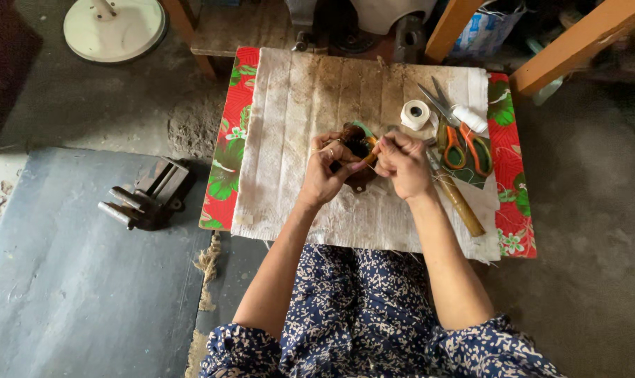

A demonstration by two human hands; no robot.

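Both hands mid-cloth, scissors beside.

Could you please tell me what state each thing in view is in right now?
Left hand: closed on the small dark round part.
Right hand: fingers pinched shut beside that part.
Scissors: lying closed on the cloth.
White tape roll: lying flat.
Wooden-handled tool: lying unused.
Bench vise: on the floor, jaws apart.

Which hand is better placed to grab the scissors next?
Right, probably. The right hand is pinched on thread at the dark round part, and the orange-handled scissors lie just beyond it on the cloth. The left hand steadies the part and would have to cross over.
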